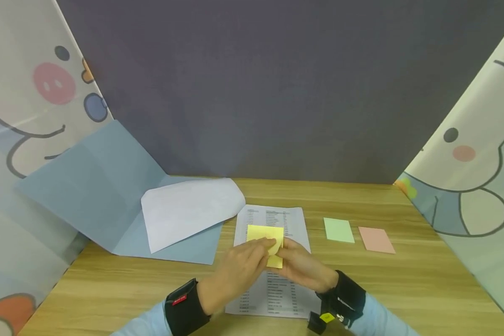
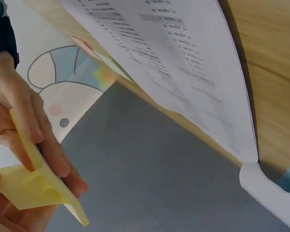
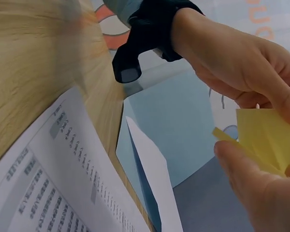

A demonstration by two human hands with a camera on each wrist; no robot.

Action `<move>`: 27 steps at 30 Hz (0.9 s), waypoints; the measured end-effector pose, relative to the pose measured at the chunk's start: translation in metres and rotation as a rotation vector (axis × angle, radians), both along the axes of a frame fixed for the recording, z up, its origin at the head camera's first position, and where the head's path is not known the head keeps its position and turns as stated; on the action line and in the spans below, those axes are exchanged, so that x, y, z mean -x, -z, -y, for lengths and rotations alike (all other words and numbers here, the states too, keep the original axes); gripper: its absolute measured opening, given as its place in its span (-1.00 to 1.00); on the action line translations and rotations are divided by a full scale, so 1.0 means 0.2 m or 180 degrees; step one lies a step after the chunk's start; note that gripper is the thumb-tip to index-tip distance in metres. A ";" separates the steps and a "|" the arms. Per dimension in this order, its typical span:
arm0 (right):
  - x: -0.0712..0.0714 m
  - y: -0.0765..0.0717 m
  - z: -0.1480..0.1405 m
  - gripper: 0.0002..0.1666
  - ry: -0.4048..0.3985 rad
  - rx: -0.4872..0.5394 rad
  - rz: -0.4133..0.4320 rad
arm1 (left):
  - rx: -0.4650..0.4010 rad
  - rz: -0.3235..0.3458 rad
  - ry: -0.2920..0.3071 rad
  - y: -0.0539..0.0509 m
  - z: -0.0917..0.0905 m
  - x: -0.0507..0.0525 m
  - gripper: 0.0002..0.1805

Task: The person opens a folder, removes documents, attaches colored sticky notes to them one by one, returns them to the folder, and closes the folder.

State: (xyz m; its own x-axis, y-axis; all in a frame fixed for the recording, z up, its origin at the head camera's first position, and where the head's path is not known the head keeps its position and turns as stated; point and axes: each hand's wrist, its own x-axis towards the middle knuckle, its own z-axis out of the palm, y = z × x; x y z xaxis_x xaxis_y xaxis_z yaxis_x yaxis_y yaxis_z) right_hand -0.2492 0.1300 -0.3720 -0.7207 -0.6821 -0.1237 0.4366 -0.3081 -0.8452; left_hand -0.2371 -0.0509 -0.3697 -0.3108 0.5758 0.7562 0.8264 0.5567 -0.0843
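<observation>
Fingers (image 1: 257, 246) round yellow sticky notes (image 1: 265, 232)

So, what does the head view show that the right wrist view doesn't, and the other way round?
Only the head view: green note, pink note, black strap on the right wrist, cartoon wall on the right.

Only the right wrist view: orange wall markings and the dark block jutting from the left wrist's strap.

Both: yellow notes held by the left hand and right hand, printed sheet, blue folder, white sheet lying in it.
</observation>
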 end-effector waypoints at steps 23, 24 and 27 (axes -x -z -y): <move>-0.01 0.03 0.05 -0.44 0.0664 -0.0845 -0.0413 | 0.0112 -0.0242 -0.0359 -0.04 0.02 0.02 -0.84; -0.02 0.04 0.05 -0.43 0.0724 -0.1025 -0.0544 | 0.0193 -0.0325 -0.0428 -0.04 0.02 0.02 -0.91; -0.03 0.04 0.06 -0.43 0.0929 -0.1455 -0.0849 | 0.0411 -0.0455 -0.0565 -0.06 0.01 0.00 -0.87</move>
State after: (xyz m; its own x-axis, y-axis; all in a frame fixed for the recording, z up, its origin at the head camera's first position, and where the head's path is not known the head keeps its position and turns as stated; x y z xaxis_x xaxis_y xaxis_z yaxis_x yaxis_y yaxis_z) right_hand -0.2440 0.1172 -0.3800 -0.9166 -0.3718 -0.1470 0.1436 0.0371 -0.9889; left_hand -0.2377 -0.0537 -0.3575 -0.3108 0.6165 0.7234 0.6913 0.6690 -0.2730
